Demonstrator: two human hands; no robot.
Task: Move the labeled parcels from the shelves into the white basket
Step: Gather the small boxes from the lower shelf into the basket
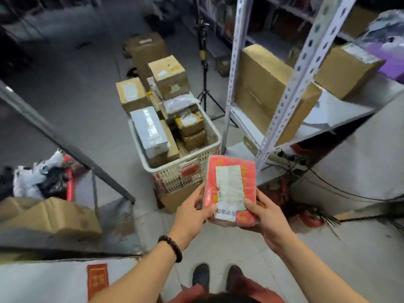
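A flat red parcel [229, 171] with a white shipping label is held upright in front of me, just before the white basket [215, 136]. My left hand [192, 212] grips its lower left edge, thumb across the front. My right hand [265, 217] grips its lower right corner, thumb on the label. The basket stands on the floor, piled with several brown cartons and a grey box [149, 130]. On the white shelf [341, 110] to the right stand a large brown carton [262, 84] and a labeled brown carton [347, 71].
A perforated white shelf post [306, 68] rises close to the right of the parcel. A tripod [204, 68] stands behind the basket. A grey rack beam [65, 141] crosses on the left, with bags and a crumpled carton [50, 217] below. Cables run along the right-hand floor.
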